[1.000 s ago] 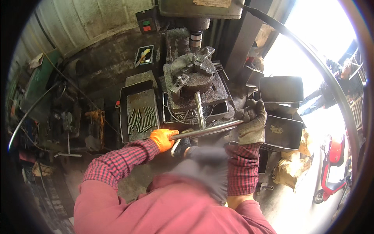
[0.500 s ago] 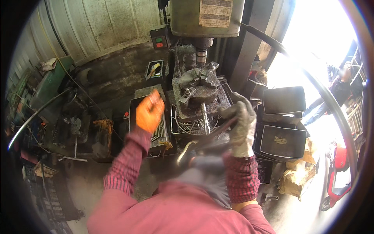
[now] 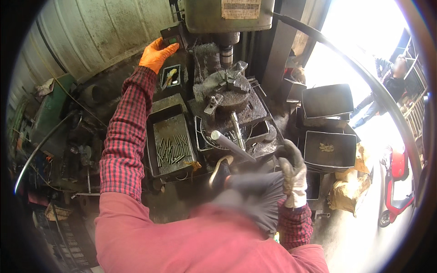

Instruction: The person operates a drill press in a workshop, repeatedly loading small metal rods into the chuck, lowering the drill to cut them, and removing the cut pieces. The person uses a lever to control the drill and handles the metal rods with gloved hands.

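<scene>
My left hand [image 3: 157, 55], in an orange glove, is at the switch box [image 3: 172, 35] beside the drill press. Its thumb lies across the front by the buttons, over where the red one sits, and the fingers are apart at the box's edge. My right hand [image 3: 293, 175], in a soiled grey-white glove, is low on the right with curled fingers; what they close on is hidden. Near it a pale bar [image 3: 232, 145] slants above my leg. Under the drill chuck [image 3: 226, 56] stands a round clamping fixture [image 3: 226, 88] covered in metal chips.
A tray [image 3: 150, 157] of several short metal rods [image 3: 172, 150] stands left of the press. Behind it is a small box [image 3: 171, 77] with a brush. Dark bins [image 3: 328, 101] are stacked at right. Beyond are a person [image 3: 391, 84] and a red scooter [image 3: 398, 182].
My left hand has moved up and away from above the rod tray to the switch box. My right hand has dropped lower. The pale bar now shows in front of the fixture.
</scene>
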### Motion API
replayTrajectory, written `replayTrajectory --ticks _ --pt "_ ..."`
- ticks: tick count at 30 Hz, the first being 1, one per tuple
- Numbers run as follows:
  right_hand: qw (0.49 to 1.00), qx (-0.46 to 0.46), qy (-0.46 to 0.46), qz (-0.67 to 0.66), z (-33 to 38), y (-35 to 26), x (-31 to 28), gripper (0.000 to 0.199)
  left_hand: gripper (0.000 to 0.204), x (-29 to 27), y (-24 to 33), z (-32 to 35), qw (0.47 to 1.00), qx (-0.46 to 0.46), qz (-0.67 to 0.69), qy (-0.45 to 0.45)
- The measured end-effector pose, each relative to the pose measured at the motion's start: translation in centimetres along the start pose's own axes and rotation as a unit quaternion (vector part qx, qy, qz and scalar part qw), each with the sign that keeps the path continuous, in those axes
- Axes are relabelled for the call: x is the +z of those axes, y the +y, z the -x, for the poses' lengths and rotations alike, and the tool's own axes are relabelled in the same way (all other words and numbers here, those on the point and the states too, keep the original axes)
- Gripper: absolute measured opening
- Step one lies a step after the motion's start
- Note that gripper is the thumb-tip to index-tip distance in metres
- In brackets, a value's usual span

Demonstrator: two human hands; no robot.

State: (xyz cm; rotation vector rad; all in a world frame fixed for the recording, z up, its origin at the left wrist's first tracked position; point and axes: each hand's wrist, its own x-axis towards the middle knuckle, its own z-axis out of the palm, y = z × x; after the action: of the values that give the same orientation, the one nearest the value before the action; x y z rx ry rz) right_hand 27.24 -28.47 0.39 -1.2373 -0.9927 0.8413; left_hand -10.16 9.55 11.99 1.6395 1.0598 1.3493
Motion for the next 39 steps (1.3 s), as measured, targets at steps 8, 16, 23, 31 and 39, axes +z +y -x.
replayTrajectory --ticks 8,16,23,31,39 --pt "0.981 0.065 0.113 -0.144 2.7 2.2 -10.0 0.036 0.109 -1.5 -3.5 -2.4 0.999 0.012 0.011 -0.033" --pt "0.961 0.0 -0.024 -0.274 4.1 -2.1 -18.4 0.1 0.102 -1.2 -3.7 -2.7 0.998 0.019 0.032 -0.045" --pt "0.981 0.16 0.005 -0.109 7.5 -0.4 -22.0 0.086 0.088 -1.8 -2.8 2.9 0.997 0.042 0.051 0.035" --pt "0.983 0.158 0.013 -0.097 10.6 -1.6 -25.0 0.07 0.045 -5.5 -12.9 24.9 0.977 -0.138 0.038 0.159" --pt "0.99 0.114 -0.053 -0.057 6.7 -4.7 -19.8 0.054 0.042 -5.6 -19.5 47.5 0.923 -0.282 0.006 0.262"
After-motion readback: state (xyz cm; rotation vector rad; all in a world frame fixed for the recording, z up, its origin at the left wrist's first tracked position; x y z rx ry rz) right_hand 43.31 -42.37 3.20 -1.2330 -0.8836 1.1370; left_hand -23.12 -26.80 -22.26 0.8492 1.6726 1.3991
